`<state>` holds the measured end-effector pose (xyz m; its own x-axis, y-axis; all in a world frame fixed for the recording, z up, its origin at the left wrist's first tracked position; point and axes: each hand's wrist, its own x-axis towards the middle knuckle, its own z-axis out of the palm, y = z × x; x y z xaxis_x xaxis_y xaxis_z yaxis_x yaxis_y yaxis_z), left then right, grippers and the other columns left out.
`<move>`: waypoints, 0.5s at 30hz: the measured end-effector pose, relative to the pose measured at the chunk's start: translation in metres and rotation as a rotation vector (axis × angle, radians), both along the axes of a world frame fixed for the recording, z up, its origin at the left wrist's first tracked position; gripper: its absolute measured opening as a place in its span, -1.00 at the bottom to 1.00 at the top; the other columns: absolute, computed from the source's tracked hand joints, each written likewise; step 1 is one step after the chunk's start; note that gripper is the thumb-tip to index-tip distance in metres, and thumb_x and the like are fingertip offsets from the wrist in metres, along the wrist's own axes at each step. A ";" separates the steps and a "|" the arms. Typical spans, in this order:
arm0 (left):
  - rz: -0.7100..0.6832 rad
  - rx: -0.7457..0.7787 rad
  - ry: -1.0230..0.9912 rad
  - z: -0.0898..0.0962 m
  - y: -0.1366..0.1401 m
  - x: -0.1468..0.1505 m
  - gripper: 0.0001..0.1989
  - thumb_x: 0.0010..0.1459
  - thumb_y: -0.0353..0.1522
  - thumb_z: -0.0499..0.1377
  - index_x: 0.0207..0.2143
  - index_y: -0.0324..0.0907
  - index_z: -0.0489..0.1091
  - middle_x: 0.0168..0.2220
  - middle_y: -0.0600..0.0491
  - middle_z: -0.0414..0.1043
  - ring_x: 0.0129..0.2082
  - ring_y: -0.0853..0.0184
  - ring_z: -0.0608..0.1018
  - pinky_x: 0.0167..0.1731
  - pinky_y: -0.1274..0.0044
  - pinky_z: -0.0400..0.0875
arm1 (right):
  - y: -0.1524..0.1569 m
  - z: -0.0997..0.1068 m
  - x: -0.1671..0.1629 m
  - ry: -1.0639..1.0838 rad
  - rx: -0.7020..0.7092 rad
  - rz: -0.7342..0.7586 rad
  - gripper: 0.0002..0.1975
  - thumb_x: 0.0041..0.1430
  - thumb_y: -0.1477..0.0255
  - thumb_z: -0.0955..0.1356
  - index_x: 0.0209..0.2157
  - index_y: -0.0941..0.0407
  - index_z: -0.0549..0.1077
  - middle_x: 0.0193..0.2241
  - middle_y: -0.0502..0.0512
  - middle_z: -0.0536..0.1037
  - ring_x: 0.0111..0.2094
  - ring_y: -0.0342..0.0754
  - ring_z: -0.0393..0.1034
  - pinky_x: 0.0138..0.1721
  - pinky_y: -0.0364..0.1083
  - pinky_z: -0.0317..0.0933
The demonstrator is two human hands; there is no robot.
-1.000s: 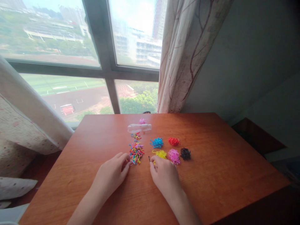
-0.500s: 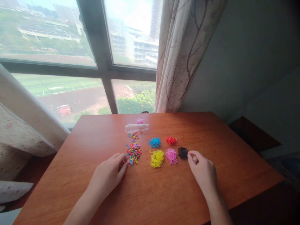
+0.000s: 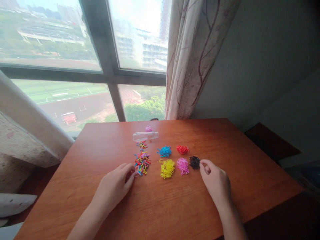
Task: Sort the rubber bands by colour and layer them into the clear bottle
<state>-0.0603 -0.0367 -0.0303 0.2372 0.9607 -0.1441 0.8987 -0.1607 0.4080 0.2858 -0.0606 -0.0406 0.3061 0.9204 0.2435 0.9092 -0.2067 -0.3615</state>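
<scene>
A mixed pile of small coloured rubber bands (image 3: 142, 163) lies left of centre on the table. At its left edge my left hand (image 3: 123, 176) rests with thumb and fingers drawn together, touching the pile; whatever is between the fingertips is hidden. To the right are sorted heaps: blue bands (image 3: 164, 151), yellow bands (image 3: 167, 168), red bands (image 3: 182, 149), pink bands (image 3: 182, 166) and black bands (image 3: 194, 162). My right hand (image 3: 212, 175) is closed in a pinch at the right side of the black heap, and I cannot make out what its fingertips hold.
Behind the mixed pile lie a few loose bands (image 3: 142, 144), a clear plastic bottle (image 3: 145, 136) on its side and a small pink object (image 3: 149, 128). The brown wooden table (image 3: 160, 206) ends at the window (image 3: 107, 80) and a curtain (image 3: 190, 60).
</scene>
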 end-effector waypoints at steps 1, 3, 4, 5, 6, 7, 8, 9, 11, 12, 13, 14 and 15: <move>0.003 0.003 0.002 0.001 0.000 0.000 -0.81 0.26 -0.29 -0.03 -0.28 -0.06 0.36 -0.25 0.08 0.49 -0.30 0.28 0.54 -0.36 0.53 0.27 | -0.001 0.001 -0.003 0.009 0.022 0.013 -0.79 0.22 0.31 0.26 -0.30 0.04 0.52 -0.60 -0.01 0.44 -0.55 -0.07 0.31 -0.50 -0.13 -0.03; 0.011 0.011 0.002 0.001 0.000 0.000 -0.81 0.26 -0.27 -0.02 -0.28 -0.06 0.36 -0.25 0.09 0.49 -0.31 0.28 0.54 -0.37 0.53 0.27 | -0.003 0.001 -0.013 0.037 0.063 0.055 -0.79 0.24 0.32 0.26 -0.31 0.05 0.52 -0.62 -0.03 0.42 -0.57 -0.08 0.30 -0.50 -0.14 -0.02; 0.016 0.017 0.001 0.001 0.000 -0.001 -0.81 0.27 -0.27 -0.02 -0.28 -0.05 0.36 -0.25 0.09 0.49 -0.31 0.29 0.54 -0.37 0.54 0.26 | -0.004 0.000 -0.019 0.056 0.080 0.085 -0.79 0.24 0.33 0.26 -0.32 0.05 0.52 -0.64 -0.04 0.40 -0.58 -0.09 0.28 -0.50 -0.14 -0.02; 0.020 0.021 -0.001 0.001 -0.001 -0.001 -0.81 0.26 -0.26 -0.02 -0.27 -0.05 0.36 -0.26 0.10 0.49 -0.31 0.29 0.54 -0.38 0.54 0.26 | -0.005 -0.001 -0.027 0.075 0.096 0.120 -0.79 0.25 0.33 0.26 -0.33 0.06 0.51 -0.64 -0.04 0.40 -0.60 -0.10 0.27 -0.50 -0.14 -0.02; 0.022 0.025 -0.002 0.000 -0.001 -0.001 -0.82 0.26 -0.26 -0.02 -0.26 -0.05 0.36 -0.26 0.10 0.49 -0.32 0.29 0.54 -0.38 0.54 0.26 | -0.006 -0.003 -0.035 0.095 0.110 0.160 -0.79 0.26 0.34 0.26 -0.34 0.06 0.51 -0.64 -0.05 0.40 -0.61 -0.11 0.26 -0.50 -0.15 -0.01; 0.020 0.028 -0.004 -0.001 -0.001 -0.001 -0.82 0.26 -0.27 -0.02 -0.25 -0.05 0.36 -0.26 0.09 0.49 -0.32 0.29 0.55 -0.38 0.54 0.27 | -0.008 -0.005 -0.043 0.114 0.125 0.201 -0.79 0.26 0.36 0.25 -0.34 0.07 0.51 -0.64 -0.05 0.41 -0.61 -0.12 0.26 -0.50 -0.15 -0.01; 0.015 0.031 -0.007 -0.002 -0.001 -0.001 -0.81 0.26 -0.29 -0.02 -0.22 -0.05 0.37 -0.25 0.09 0.49 -0.31 0.29 0.55 -0.37 0.54 0.27 | -0.009 -0.007 -0.052 0.133 0.135 0.245 -0.79 0.27 0.38 0.25 -0.34 0.07 0.50 -0.62 -0.04 0.43 -0.60 -0.13 0.27 -0.49 -0.15 0.00; 0.006 0.033 -0.011 -0.003 -0.001 -0.001 -0.80 0.26 -0.30 -0.03 -0.21 -0.05 0.37 -0.24 0.08 0.49 -0.31 0.29 0.55 -0.36 0.54 0.28 | -0.011 -0.010 -0.062 0.152 0.141 0.290 -0.79 0.27 0.40 0.24 -0.33 0.08 0.50 -0.61 -0.03 0.44 -0.60 -0.13 0.29 -0.48 -0.16 0.01; -0.016 0.035 -0.016 -0.004 0.000 -0.001 -0.78 0.27 -0.30 -0.04 -0.18 -0.04 0.38 -0.22 0.07 0.49 -0.30 0.29 0.55 -0.35 0.54 0.29 | -0.014 -0.014 -0.080 0.183 0.144 0.375 -0.80 0.28 0.45 0.23 -0.32 0.09 0.50 -0.59 -0.03 0.46 -0.59 -0.14 0.30 -0.46 -0.16 0.02; -0.024 0.038 -0.018 -0.004 0.000 -0.001 -0.77 0.27 -0.30 -0.05 -0.17 -0.04 0.39 -0.21 0.06 0.49 -0.30 0.29 0.55 -0.34 0.54 0.30 | -0.016 -0.016 -0.089 0.196 0.142 0.406 -0.80 0.28 0.47 0.23 -0.32 0.09 0.49 -0.58 -0.03 0.46 -0.58 -0.14 0.31 -0.46 -0.16 0.02; -0.030 0.040 -0.017 -0.004 0.000 0.000 -0.77 0.27 -0.30 -0.05 -0.19 -0.05 0.39 -0.22 0.06 0.49 -0.31 0.29 0.55 -0.34 0.54 0.30 | -0.019 -0.017 -0.097 0.208 0.140 0.432 -0.80 0.27 0.49 0.23 -0.33 0.08 0.48 -0.58 -0.04 0.46 -0.57 -0.14 0.31 -0.45 -0.16 0.01; -0.035 0.043 -0.014 -0.004 0.000 0.001 -0.77 0.27 -0.30 -0.06 -0.20 -0.05 0.39 -0.24 0.06 0.48 -0.31 0.29 0.55 -0.35 0.54 0.30 | -0.021 -0.018 -0.103 0.219 0.137 0.453 -0.80 0.27 0.50 0.23 -0.34 0.08 0.47 -0.57 -0.04 0.46 -0.56 -0.15 0.31 -0.45 -0.16 0.00; -0.040 0.045 -0.011 -0.004 0.000 0.001 -0.77 0.27 -0.31 -0.06 -0.23 -0.06 0.39 -0.25 0.06 0.48 -0.32 0.29 0.55 -0.35 0.54 0.30 | -0.023 -0.019 -0.109 0.229 0.134 0.470 -0.80 0.26 0.52 0.23 -0.35 0.08 0.47 -0.57 -0.05 0.46 -0.56 -0.15 0.31 -0.45 -0.15 -0.01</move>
